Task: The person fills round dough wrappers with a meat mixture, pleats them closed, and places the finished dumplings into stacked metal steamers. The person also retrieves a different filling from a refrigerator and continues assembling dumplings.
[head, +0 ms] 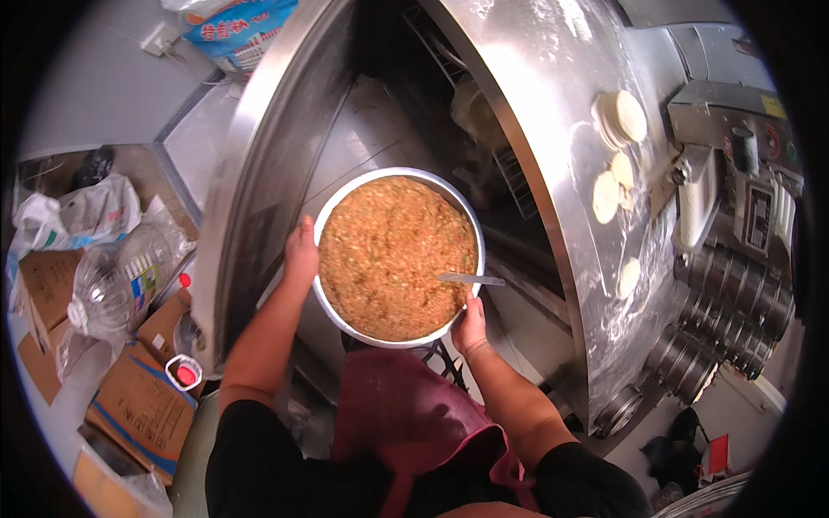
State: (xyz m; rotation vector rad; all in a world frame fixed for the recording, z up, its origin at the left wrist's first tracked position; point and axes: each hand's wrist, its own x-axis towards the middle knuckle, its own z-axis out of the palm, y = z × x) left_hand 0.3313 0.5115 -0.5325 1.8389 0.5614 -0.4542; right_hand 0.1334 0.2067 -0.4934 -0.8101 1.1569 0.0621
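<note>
A large round metal basin [335, 317] is held up in front of my apron, over the floor between two steel units. Minced filling [395, 259], orange-brown with green flecks, fills it almost to the rim. My left hand [302, 251] grips the basin's left side. On the lower right, my right hand [471, 327] holds the rim, its thumb upward and its other fingers hidden beneath. A flat metal utensil [476, 279] lies partly in the filling, and its end sticks out over the right rim close to my right thumb.
Flattened dough rounds [620, 120] lie on the floured steel worktable [557, 97] to the right, near a dough-rolling machine [703, 194] and stacked steamers [686, 362]. On the left are a steel unit's edge [243, 142], cardboard boxes [146, 405] and a plastic jug [116, 285]. Wire racks [515, 181] sit below the worktable.
</note>
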